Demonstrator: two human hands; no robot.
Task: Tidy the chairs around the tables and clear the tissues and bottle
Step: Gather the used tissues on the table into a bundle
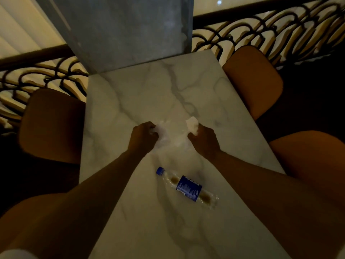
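1. On the far left, a brown chair [50, 124] stood tucked against the side of the marble counter [149, 90], with a dark iron railing [37, 71] behind it.
2. The left hand [144, 136] was curled closed at the middle of the counter, pinching the edge of a thin, flat tissue [162, 135] that lay spread on the marble.
3. Just beside it, the right hand [204, 141] was closed in a fist around a crumpled tissue [192, 124], whose white wad stuck out above the knuckles.
4. Nearer the person, between the two forearms, a plastic bottle [186, 186] with a blue cap and blue label lay on its side on the counter, apart from both hands and untouched.
5. On the right, two more orange-brown chairs [253, 79] stood close against the counter's edge.
6. The flat tissue looked thin and pale against the marble, so a piece could probably tear off or be overlooked if it was pulled by one corner.
7. With both hands already full, reaching for the bottle could nudge it, and lying on its side it would likely roll toward the counter's edge.
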